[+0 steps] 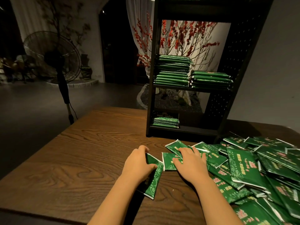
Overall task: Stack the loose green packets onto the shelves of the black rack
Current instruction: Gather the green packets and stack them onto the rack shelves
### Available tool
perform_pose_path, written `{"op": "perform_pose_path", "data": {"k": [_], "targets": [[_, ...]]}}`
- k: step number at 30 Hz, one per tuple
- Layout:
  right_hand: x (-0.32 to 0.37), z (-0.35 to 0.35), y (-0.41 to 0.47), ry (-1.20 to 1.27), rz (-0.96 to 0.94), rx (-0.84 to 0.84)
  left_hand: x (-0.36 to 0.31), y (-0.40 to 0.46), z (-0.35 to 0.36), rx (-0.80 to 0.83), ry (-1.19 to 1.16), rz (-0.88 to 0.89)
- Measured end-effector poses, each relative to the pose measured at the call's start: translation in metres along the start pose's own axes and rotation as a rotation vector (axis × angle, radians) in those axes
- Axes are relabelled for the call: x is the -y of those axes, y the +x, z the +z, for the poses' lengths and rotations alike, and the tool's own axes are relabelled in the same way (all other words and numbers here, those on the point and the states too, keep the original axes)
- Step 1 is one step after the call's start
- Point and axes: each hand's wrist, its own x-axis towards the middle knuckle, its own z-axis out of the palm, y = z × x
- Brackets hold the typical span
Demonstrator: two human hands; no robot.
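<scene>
I see my left hand [139, 164] gripping 1 green packet [154, 176] tilted on edge on the wooden table [81, 151]. My right hand [189, 161] presses flat, fingers spread, on 2 packets [169, 160] at the loose pile [259, 168] beside the black rack [235, 62].

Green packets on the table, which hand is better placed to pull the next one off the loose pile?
Right hand: it rests on packets at the loose pile edge. The left hand already grips a packet.
</scene>
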Motion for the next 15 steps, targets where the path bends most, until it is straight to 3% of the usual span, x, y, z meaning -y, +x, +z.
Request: {"op": "perform_pose_path", "data": {"k": [3,7,9,15], "targets": [[0.001,0.001,0.0,-0.004,0.004,-0.004,0.004,0.0,-0.008,-0.015,-0.16,-0.025],[0.002,0.002,-0.002,0.014,0.001,-0.004,0.015,0.003,-0.013,-0.05,-0.556,-0.162],[0.003,0.003,-0.002,0.025,-0.009,0.008,0.011,0.003,-0.013,-0.06,-0.689,-0.138],[0.005,-0.002,-0.003,0.28,-0.064,0.009,-0.012,0.011,0.0,-0.044,-0.684,0.078]]}}
